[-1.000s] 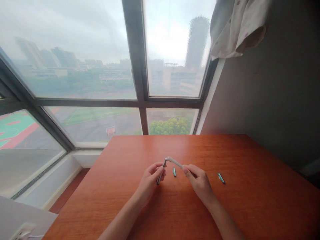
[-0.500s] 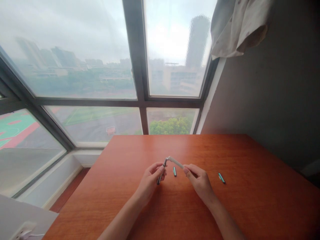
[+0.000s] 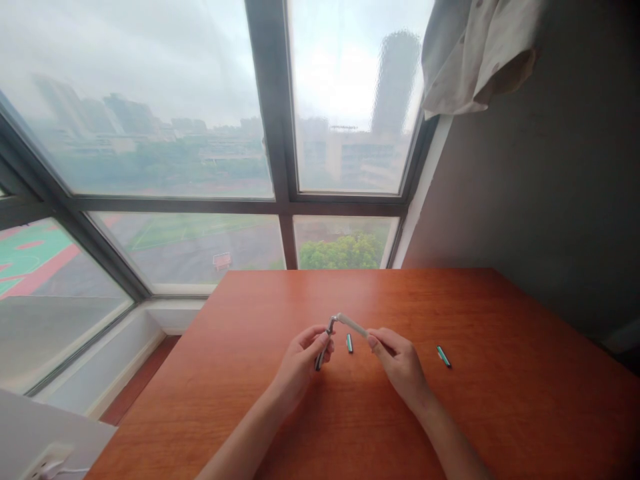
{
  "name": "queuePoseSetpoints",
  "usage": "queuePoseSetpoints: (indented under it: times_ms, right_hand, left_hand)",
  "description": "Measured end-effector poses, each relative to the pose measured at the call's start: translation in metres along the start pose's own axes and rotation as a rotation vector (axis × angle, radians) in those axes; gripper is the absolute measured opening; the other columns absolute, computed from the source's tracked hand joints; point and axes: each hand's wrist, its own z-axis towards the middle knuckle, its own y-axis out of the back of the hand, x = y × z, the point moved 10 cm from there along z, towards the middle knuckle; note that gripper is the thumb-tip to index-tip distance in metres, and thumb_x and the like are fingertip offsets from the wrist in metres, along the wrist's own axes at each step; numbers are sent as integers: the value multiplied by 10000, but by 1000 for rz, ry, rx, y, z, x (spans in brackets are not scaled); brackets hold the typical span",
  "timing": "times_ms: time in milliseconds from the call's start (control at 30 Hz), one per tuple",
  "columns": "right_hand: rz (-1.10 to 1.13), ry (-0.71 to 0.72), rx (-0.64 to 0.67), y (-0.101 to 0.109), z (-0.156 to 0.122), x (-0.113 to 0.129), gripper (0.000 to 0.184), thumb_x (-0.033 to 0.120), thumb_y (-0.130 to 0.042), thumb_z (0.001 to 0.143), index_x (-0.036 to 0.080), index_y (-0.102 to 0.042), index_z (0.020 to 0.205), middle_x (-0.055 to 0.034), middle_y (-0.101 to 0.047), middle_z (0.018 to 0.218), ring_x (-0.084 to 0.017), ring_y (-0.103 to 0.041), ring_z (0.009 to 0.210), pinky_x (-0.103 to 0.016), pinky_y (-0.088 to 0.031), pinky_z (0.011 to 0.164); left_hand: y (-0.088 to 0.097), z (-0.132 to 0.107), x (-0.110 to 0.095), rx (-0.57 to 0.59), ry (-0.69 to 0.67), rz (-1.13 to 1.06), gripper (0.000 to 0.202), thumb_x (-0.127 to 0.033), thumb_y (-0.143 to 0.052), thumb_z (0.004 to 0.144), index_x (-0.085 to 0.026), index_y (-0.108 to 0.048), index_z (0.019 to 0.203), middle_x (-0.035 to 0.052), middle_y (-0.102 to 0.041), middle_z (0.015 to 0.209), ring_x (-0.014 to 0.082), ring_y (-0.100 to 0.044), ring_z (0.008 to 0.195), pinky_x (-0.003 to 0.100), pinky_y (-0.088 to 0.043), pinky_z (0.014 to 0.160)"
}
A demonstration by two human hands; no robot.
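My left hand [image 3: 300, 363] pinches a thin dark rod-like piece [image 3: 323, 347] held upright over the orange wooden table [image 3: 350, 413]. My right hand [image 3: 397, 363] pinches a pale slim bar [image 3: 351, 324]. The two pieces meet at a small joint above the table, forming a bent angle. What this small device is I cannot make out. A green battery [image 3: 349, 343] lies on the table between my hands. A second green battery [image 3: 443, 356] lies to the right of my right hand.
The table stands against a large window [image 3: 280, 133] with dark frames. A grey wall [image 3: 550, 167] runs along the right. A pale cloth [image 3: 475, 53] hangs at the top right. A white socket strip [image 3: 45, 463] shows at the bottom left.
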Motion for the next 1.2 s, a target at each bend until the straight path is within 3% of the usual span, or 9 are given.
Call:
queuePoseSetpoints:
  times_ms: [500, 1200]
  right_hand:
    - [1, -17, -33, 5, 0, -5, 313, 409, -503, 896, 167, -697, 855, -18, -542, 676, -158, -494, 632, -236, -363, 560]
    - [31, -13, -26, 3, -1, -4, 310, 404, -506, 893, 157, -690, 859, -10, -526, 670, -151, -497, 630, -230, -373, 563]
  left_hand:
    - [5, 0, -1, -37, -10, -12, 330, -398, -775, 652, -142, -682, 839, 33, -612, 663, 122, -516, 610, 232, -357, 581]
    - [2, 0, 1, 16, -23, -23, 259, -366, -724, 731, -152, -681, 871, 33, -618, 682, 106, -503, 616, 219, -350, 587]
